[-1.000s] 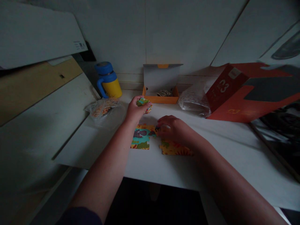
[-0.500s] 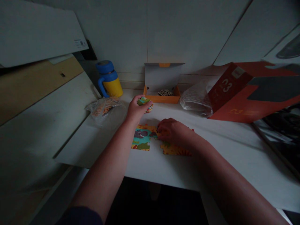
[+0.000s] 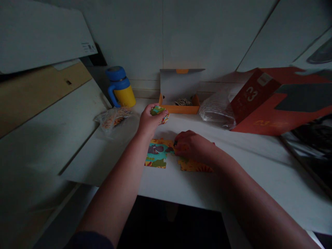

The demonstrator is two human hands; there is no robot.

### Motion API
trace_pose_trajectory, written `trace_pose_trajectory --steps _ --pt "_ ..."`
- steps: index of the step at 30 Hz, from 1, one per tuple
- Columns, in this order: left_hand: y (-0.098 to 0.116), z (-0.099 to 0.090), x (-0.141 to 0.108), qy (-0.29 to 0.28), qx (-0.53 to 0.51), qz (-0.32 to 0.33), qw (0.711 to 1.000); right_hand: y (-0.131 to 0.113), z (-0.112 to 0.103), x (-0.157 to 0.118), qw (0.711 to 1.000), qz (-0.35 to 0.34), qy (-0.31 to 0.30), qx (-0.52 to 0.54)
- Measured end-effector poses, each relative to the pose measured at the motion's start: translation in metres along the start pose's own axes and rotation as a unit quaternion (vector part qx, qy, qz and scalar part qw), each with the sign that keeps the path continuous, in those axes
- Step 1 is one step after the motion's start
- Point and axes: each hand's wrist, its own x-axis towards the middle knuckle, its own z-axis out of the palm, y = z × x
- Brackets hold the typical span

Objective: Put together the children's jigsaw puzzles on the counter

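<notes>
My left hand (image 3: pixel 150 119) is wrapped round a small stack of puzzle pieces (image 3: pixel 158 111), held above the white table. Below it lies a joined section of puzzle (image 3: pixel 157 150) with a grey hippo on turquoise. My right hand (image 3: pixel 190 145) is closed over the puzzle's upper middle, its fingertips at a small dark piece by the right edge of the hippo section. Under that hand and wrist is a yellow-orange section (image 3: pixel 193 166), partly covered. A gap shows between the two sections at the near side.
An open orange box (image 3: pixel 181 109) holding pieces stands at the back. To its left are a blue-and-yellow mug (image 3: pixel 124 93) and a plastic bag with pieces (image 3: pixel 114 121). Bubble wrap (image 3: pixel 216 112) and a large red box (image 3: pixel 261 107) stand right.
My left hand has shifted slightly left with the stack. My right hand stays over the puzzle, its fingers moved very little.
</notes>
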Motion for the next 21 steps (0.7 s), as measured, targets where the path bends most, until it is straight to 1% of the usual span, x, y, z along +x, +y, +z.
trace_pose_trajectory --steps 6,11,15,21 --pt "0.007 0.002 -0.007 0.0 -0.006 0.007 1.0 -0.005 -0.003 -0.001 1.0 0.004 -0.017 0.012" --pt "0.012 0.004 -0.011 -0.003 -0.01 0.002 1.0 -0.01 -0.005 -0.002 0.999 0.051 -0.006 0.016" --pt "0.013 0.003 -0.011 0.001 -0.009 -0.002 1.0 -0.009 -0.008 -0.005 0.997 0.079 0.005 0.015" --pt "0.01 0.002 -0.009 -0.002 -0.008 0.004 1.0 -0.01 -0.006 -0.013 0.998 0.066 -0.02 -0.009"
